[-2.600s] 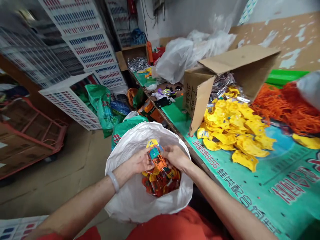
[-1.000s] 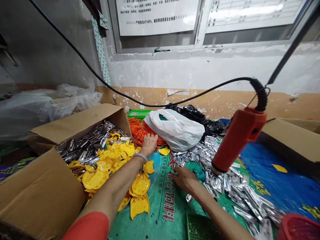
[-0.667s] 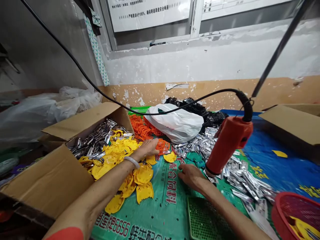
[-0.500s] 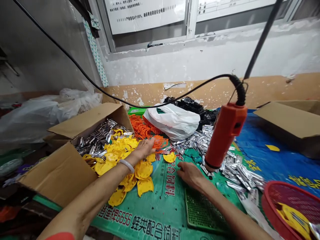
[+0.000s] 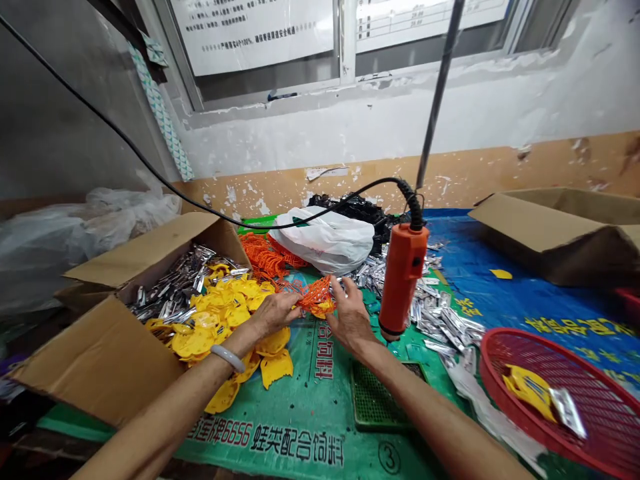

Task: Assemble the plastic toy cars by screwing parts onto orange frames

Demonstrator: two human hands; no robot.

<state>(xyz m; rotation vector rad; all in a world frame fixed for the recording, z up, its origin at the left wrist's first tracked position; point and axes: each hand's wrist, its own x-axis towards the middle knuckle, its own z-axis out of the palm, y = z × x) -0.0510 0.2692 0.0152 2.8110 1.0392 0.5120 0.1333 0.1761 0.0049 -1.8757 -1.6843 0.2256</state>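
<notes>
Above the green sheet, my left hand point(image 5: 277, 312), with a pale bangle at the wrist, pinches orange openwork plastic pieces point(image 5: 316, 295). My right hand point(image 5: 353, 317) has its thumb and fingers at the right end of the same pieces; part of that contact is hidden. Left of my hands lies a heap of curved yellow plastic pieces point(image 5: 215, 317). More orange pieces point(image 5: 265, 257) are piled behind. A red-orange electric screwdriver point(image 5: 403, 280) hangs upright just right of my right hand, over a spread of silvery strips point(image 5: 445, 313).
A cardboard box point(image 5: 100, 360) full of silvery strips lies open at left. A white plastic bag point(image 5: 330, 240) sits behind my hands. A green mesh tray point(image 5: 380, 400) and a red basket point(image 5: 600, 407) with yellow pieces are at right. Another carton point(image 5: 550, 227) stands on blue sheeting.
My view has swung from the white sack to the bench. My left hand has lifted orange pieces from the pile and drawn them right. My right hand has moved up to them.
</notes>
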